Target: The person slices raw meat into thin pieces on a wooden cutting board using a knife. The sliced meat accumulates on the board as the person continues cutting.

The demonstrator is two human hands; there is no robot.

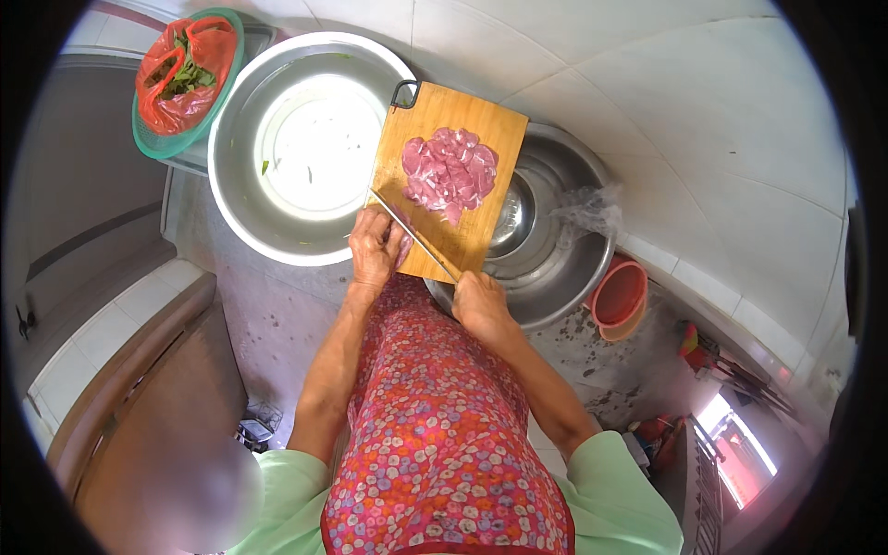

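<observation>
A wooden cutting board (407, 129) with a dark corner handle lies across the rims of two metal basins. On its middle rests a pile of sliced raw meat (451, 171). My right hand (479, 298) is closed round the handle of a knife (416, 237), whose blade slants up and left over the board's near part. At the board's near left edge my left hand (373, 246) presses a piece of raw meat (404, 250) with bent fingers, right beside the blade. Much of that piece is hidden by the hand and the knife.
Left of the board, a large metal basin (227, 176) holds water and green leaf bits. The right basin (592, 254) contains a smaller metal bowl (513, 222) and a clear plastic bag (592, 213). A green basket (148, 143) bears a red bag of greens (190, 79). Red buckets (618, 296) stand right.
</observation>
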